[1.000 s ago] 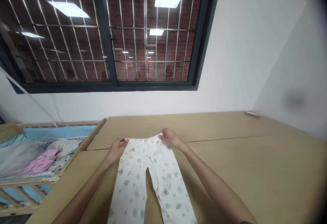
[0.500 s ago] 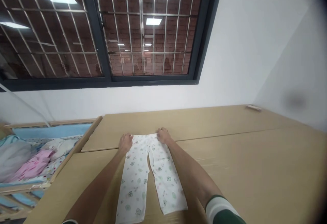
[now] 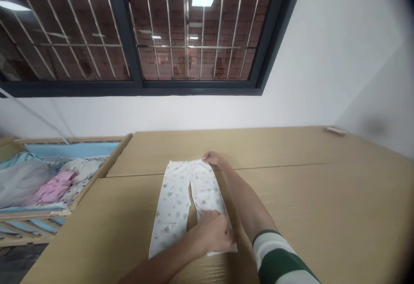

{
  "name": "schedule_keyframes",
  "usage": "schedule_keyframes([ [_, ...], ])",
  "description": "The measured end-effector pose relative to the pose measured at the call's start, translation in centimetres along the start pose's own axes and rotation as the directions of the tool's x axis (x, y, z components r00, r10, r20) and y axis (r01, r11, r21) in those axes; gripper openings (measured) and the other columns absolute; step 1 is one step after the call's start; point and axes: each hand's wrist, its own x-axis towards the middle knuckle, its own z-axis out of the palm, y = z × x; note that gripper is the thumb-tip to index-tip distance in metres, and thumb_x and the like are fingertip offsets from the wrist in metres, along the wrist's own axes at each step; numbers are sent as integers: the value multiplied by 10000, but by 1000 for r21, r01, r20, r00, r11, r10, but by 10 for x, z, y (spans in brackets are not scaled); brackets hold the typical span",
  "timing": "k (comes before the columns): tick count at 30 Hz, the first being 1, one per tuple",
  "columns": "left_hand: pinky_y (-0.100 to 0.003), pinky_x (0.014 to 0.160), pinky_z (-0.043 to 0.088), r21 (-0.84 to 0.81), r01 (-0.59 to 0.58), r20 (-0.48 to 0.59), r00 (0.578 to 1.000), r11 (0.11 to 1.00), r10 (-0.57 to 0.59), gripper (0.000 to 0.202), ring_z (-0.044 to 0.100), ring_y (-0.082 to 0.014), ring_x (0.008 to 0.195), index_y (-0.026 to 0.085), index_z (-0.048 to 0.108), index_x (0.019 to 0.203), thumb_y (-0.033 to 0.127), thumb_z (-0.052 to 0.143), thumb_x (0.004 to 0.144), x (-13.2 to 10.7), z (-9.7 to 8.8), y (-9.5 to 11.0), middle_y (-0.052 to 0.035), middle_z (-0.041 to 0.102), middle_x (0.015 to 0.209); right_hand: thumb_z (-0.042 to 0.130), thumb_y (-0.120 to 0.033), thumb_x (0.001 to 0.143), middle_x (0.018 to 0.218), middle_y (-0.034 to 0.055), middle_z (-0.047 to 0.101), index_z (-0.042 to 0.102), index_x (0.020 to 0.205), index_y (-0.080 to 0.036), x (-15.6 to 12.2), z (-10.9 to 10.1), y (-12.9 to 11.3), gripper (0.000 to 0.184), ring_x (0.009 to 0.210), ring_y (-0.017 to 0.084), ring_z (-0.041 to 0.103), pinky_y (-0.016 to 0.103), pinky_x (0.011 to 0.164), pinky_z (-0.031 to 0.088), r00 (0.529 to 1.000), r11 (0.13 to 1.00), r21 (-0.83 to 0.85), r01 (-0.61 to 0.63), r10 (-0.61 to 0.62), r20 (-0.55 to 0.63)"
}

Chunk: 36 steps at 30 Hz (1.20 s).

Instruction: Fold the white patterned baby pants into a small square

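While the striped sleeve (image 3: 284, 260) and right forearm rise from the bottom right of the frame, the left forearm crosses from the bottom edge, bringing the left hand (image 3: 215, 232) over the lower part of one leg of the white printed trousers (image 3: 173, 200). Its fingers are curled in toward the palm, though I cannot tell whether they have hold of the cloth underneath. These trousers lie flat at the lower centre of the frame, waistband away from the person, and at their far right corner the right hand (image 3: 213, 159) appears to pinch the waistband between thumb and fingers. As far as shows, the spreading out looks done: the waistband is drawn fairly straight and the legs lie side by side with a narrow gap between; neither leg is laid over the other yet, and how much handling remains cannot be judged. Beneath is a brown tabletop (image 3: 310, 215), seamed across its far part, and left of it stands a wooden cot (image 3: 102, 169) holding pink cloth (image 3: 53, 187) and pale bedding. Beyond, a white wall (image 3: 181, 113) carries the dark-framed window (image 3: 197, 87), with metal bars outside its panes
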Motion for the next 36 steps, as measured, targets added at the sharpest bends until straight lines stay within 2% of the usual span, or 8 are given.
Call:
schedule_keyframes([
  [4, -473, 700, 507, 118, -18, 94, 996, 993, 6, 511, 697, -380, 768, 141, 786, 812, 614, 594, 841, 2, 25, 20, -208, 716, 768, 811, -246, 686, 610, -20, 627, 615, 690, -173, 0, 2, 2, 210, 588, 131, 560, 230, 589, 412, 1000, 999, 44, 0, -1, 8],
  [10, -496, 632, 501, 91, -35, 41, 999, 995, 31, 425, 709, -418, 737, 96, 810, 854, 446, 571, 882, 8, 34, 19, -261, 715, 761, 754, -152, 695, 613, -9, 624, 635, 729, -165, -3, 4, 1, 125, 615, 138, 568, 223, 584, 412, 1000, 996, 94, -12, 12, 0],
  [16, -473, 626, 496, -75, -29, 13, 999, 997, 30, 189, 691, -376, 696, 189, 736, 654, 348, 711, 753, 9, 35, 9, -170, 669, 630, 742, -110, 688, 687, 11, 666, 669, 799, -150, -13, 1, -5, 139, 647, 146, 600, 230, 611, 453, 1000, 988, 154, -16, 20, -22],
  [19, -391, 623, 466, -242, -35, -5, 999, 970, 35, 240, 688, -285, 672, 221, 611, 552, 286, 650, 779, 3, 31, 6, -93, 657, 602, 752, -134, 704, 682, 8, 656, 658, 819, -146, -22, 2, -11, 149, 641, 145, 602, 231, 615, 469, 999, 985, 169, -11, 20, -49],
  [24, -250, 528, 396, -701, -35, -34, 999, 713, 16, 330, 591, -131, 550, 199, 540, 600, 363, 515, 885, -30, 15, -8, -26, 674, 631, 737, -160, 743, 744, 44, 681, 615, 869, -152, -36, 10, -29, 176, 702, 158, 635, 233, 631, 495, 991, 985, 171, 4, 18, -130],
  [29, -235, 459, 324, -842, 6, -74, 989, 539, -126, 392, 450, -104, 471, 185, 579, 722, 534, 522, 892, -78, 6, -36, -23, 669, 643, 710, -207, 762, 799, 31, 668, 577, 946, -167, -32, 33, -64, 231, 677, 137, 604, 223, 604, 475, 979, 990, 137, 27, 1, -205],
  [32, -244, 506, 353, -832, 29, -122, 965, 555, -234, 449, 472, -116, 503, 201, 542, 675, 589, 487, 895, -107, 4, -56, -11, 635, 616, 721, -216, 733, 827, 18, 649, 580, 967, -169, -20, 57, -92, 277, 679, 129, 582, 213, 595, 449, 975, 994, 101, 51, -27, -220],
  [36, -268, 608, 362, -693, 71, -252, 908, 717, -334, 437, 514, -145, 597, 217, 474, 599, 500, 420, 928, -143, 8, -90, 8, 560, 577, 667, -180, 751, 849, 4, 640, 584, 967, -183, -7, 103, -124, 232, 707, 128, 581, 209, 615, 435, 974, 997, 37, 67, -58, -217],
])
